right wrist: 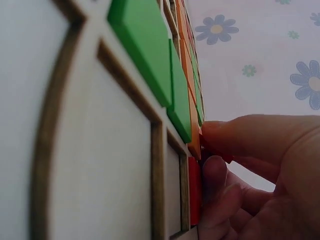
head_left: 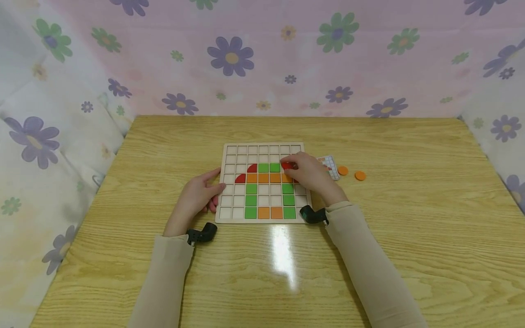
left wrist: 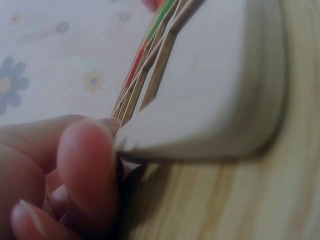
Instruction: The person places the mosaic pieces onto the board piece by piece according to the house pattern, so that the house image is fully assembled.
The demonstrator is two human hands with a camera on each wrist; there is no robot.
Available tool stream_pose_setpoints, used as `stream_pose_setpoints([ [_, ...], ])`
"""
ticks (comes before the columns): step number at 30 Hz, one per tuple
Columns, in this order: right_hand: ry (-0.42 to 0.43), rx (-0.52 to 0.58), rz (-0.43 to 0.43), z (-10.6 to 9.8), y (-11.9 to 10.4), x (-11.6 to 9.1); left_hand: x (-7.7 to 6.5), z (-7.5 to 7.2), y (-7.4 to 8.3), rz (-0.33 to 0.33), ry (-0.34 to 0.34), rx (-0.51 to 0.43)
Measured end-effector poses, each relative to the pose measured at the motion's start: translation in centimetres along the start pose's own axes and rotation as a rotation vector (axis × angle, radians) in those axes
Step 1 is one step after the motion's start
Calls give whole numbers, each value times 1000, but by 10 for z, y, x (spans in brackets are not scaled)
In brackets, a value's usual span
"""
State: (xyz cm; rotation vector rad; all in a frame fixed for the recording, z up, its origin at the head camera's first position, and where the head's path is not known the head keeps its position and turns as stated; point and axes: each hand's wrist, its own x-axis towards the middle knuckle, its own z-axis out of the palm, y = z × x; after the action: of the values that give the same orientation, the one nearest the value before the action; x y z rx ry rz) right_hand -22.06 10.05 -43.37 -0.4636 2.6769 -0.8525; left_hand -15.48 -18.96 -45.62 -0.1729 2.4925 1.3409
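A light wooden grid board lies on the table, partly filled with green, orange and red flat pieces. At its left edge, my left hand holds the rim with thumb and fingers; the wrist view shows its fingertips against the board's side. My right hand reaches over the board's right side. Between thumb and fingers it pinches a red piece, beside a green square in the upper row. The right wrist view shows that red piece mostly covered by fingers. Another red piece lies just below.
A printed pattern card lies right of the board, partly behind my right hand. Two orange discs sit beyond it on the wooden table. Flowered cloth hangs behind and at both sides.
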Motion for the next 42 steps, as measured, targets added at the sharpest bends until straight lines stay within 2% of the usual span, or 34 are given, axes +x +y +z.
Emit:
stream_pose_setpoints([
  [11,-11,56,11,-3,2,0,1,-1,0,-3,-5,-4],
  [19,26,20,18,-2,4,2,1,-2,1,-6,-9,21],
  [32,49,12,27,1,1,0,-1,-1,2,-12,-7,8],
  [42,14,106,31,-1,5,2,-1,-2,2,-11,-12,1],
])
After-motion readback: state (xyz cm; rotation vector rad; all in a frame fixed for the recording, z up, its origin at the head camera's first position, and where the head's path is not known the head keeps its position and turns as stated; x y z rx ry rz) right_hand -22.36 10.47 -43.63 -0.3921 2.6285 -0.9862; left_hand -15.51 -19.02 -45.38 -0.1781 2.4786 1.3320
